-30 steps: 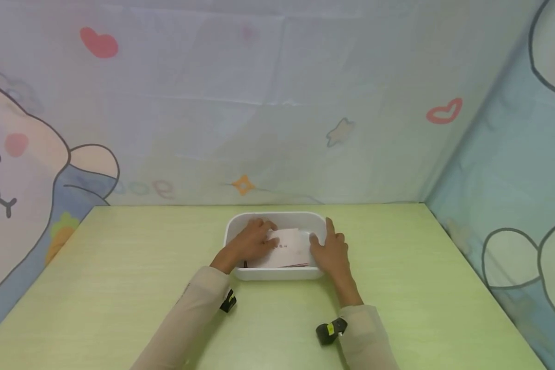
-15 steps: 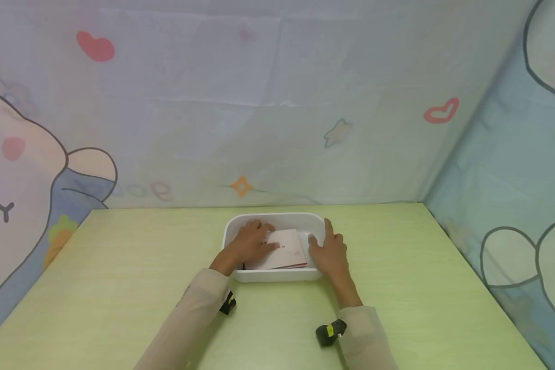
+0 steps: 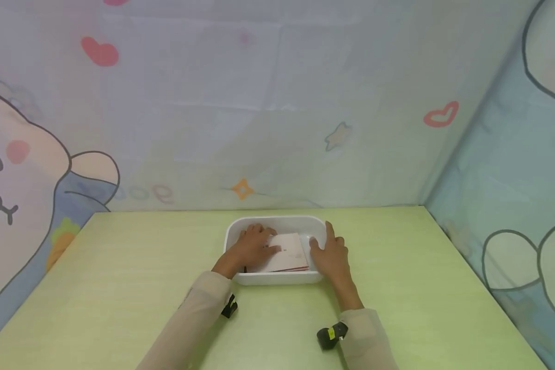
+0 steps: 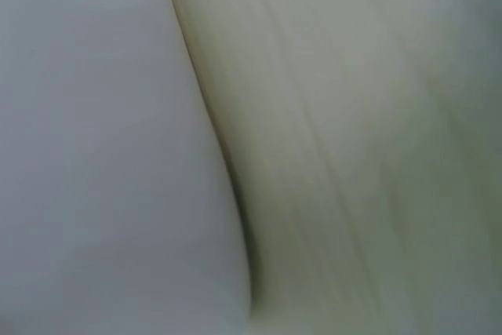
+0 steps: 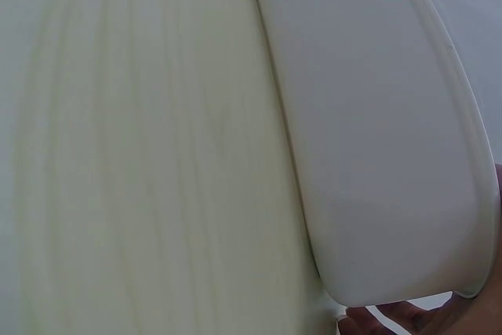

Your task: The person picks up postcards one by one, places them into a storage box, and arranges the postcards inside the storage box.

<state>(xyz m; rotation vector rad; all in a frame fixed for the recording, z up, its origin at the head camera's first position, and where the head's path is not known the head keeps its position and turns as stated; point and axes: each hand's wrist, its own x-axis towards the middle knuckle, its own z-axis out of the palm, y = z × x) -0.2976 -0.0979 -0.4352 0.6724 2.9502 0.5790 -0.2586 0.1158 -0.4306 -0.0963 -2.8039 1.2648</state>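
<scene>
A white tray (image 3: 277, 278) with rounded corners stands on the table. Inside it lies a white booklet (image 3: 289, 253) with small dark print and a reddish near edge. My left hand (image 3: 251, 247) reaches into the tray, fingers spread over the booklet's left part, thumb on its top. With thumb inside and fingers outside, my right hand (image 3: 331, 257) grips the tray's right rim. The right wrist view shows the tray's outer wall (image 5: 376, 139) and some fingers (image 5: 423, 321) at its far end. Only the tray's wall (image 4: 110, 154) appears in the left wrist view, no hand.
A pale green wood-grain table (image 3: 134, 267) extends around the tray. Behind it hangs a printed cloth backdrop (image 3: 203, 103), and another covers the right side (image 3: 499, 185). Black wrist devices sit at the left sleeve (image 3: 229, 307) and right sleeve (image 3: 332, 335).
The left thumb has slid slightly over the booklet's print, covering more of it, and the booklet has turned slightly. The right hand keeps its place on the tray. The whole view has shifted a little.
</scene>
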